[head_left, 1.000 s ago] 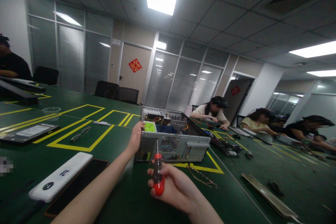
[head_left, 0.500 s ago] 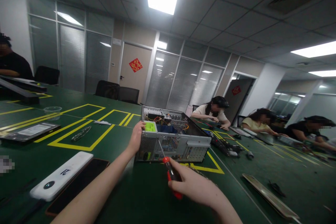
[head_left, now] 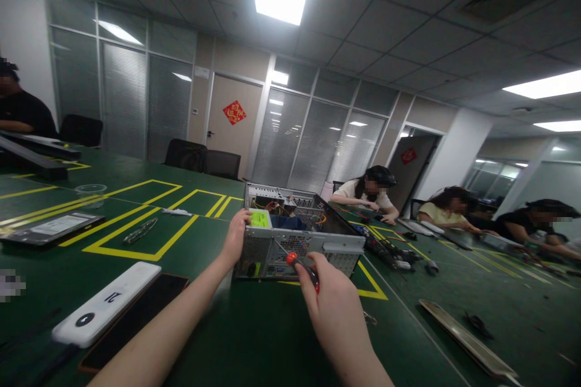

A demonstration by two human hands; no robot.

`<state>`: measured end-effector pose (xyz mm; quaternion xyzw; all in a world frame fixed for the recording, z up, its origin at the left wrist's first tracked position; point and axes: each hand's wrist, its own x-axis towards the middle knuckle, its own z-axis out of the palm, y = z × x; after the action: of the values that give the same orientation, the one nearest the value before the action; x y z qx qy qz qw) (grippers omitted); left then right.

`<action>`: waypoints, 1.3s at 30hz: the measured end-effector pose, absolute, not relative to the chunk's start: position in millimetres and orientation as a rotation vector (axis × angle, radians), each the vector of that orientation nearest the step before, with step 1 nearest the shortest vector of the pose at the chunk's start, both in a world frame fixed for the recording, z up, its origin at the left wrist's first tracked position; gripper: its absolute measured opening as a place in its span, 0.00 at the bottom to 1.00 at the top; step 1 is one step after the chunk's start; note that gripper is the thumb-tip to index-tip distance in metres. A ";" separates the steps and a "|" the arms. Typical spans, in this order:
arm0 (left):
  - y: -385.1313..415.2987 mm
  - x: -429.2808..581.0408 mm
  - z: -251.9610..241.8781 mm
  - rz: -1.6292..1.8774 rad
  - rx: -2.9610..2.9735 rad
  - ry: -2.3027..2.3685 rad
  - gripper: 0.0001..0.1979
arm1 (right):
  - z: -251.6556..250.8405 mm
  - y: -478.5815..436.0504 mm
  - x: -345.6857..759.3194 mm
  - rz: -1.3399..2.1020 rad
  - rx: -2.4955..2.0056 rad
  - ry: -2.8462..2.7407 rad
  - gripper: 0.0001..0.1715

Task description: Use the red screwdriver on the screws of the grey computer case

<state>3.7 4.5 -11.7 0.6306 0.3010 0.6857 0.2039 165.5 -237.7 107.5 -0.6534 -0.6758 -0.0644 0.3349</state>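
Observation:
An opened metal computer case [head_left: 336,248] lies on the table, its perforated back panel facing me. Wires and a box with a bright green label [head_left: 259,219] show inside. My left hand [head_left: 235,240] grips the case's near left corner, fingers over the top edge beside that label. My right hand [head_left: 333,296] is wrapped round the red-and-black handle of a screwdriver [head_left: 308,272]. Its shaft slants up and left, and the tip is at the panel's upper left part; whether it sits in a screw is too small to tell.
Left of my forearm lie a white device marked 21 [head_left: 109,302], a dark phone [head_left: 136,320] and a hard drive [head_left: 52,228]. A clear plastic cup [head_left: 91,195] stands farther back. At right are a cordless drill [head_left: 385,248] and a flat phone-like slab [head_left: 467,338]. Several people work around.
My right hand has turned and shifted up and right along the handle. The screwdriver now tilts more sideways, its tip still near the same spot. The left hand and case have stayed put.

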 end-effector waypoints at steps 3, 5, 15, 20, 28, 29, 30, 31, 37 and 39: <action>5.0 3.2 -12.0 1.915 1.759 0.833 0.24 | 106.7 -236.3 165.6 -0.268 -1.521 -1.796 0.17; 5.8 3.2 -12.0 1.923 1.756 0.826 0.25 | 106.5 -236.2 163.8 -0.252 -1.463 -1.836 0.17; 5.5 4.2 -11.8 1.932 1.757 0.836 0.26 | 99.3 -241.8 160.9 -0.144 -1.790 -1.709 0.23; 4.5 3.8 -11.6 1.930 1.755 0.837 0.26 | 102.4 -246.5 158.9 -0.161 -1.626 -1.758 0.25; 3.8 4.0 -10.5 1.936 1.751 0.824 0.25 | 98.3 -237.2 162.8 -0.500 -1.535 -1.831 0.17; 4.0 3.9 -10.7 1.931 1.750 0.827 0.25 | 98.1 -236.2 163.5 -0.532 -1.520 -1.816 0.18; 4.1 3.7 -11.0 1.925 1.750 0.829 0.25 | 98.0 -235.8 163.7 -0.552 -1.519 -1.800 0.19; 4.3 3.6 -11.2 1.920 1.749 0.831 0.25 | 98.1 -235.8 163.4 -0.556 -1.532 -1.790 0.22; 6.4 4.0 -12.1 1.929 1.766 0.820 0.26 | 99.0 -239.8 157.4 -0.452 -1.814 -1.755 0.32; 7.1 4.5 -12.5 1.927 1.768 0.818 0.27 | 98.7 -239.7 156.6 -0.463 -1.827 -1.796 0.27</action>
<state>4.5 7.1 -12.5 0.6322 0.2924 0.6892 0.1994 156.6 -239.7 98.7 -0.6765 -0.6650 -0.1716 0.2659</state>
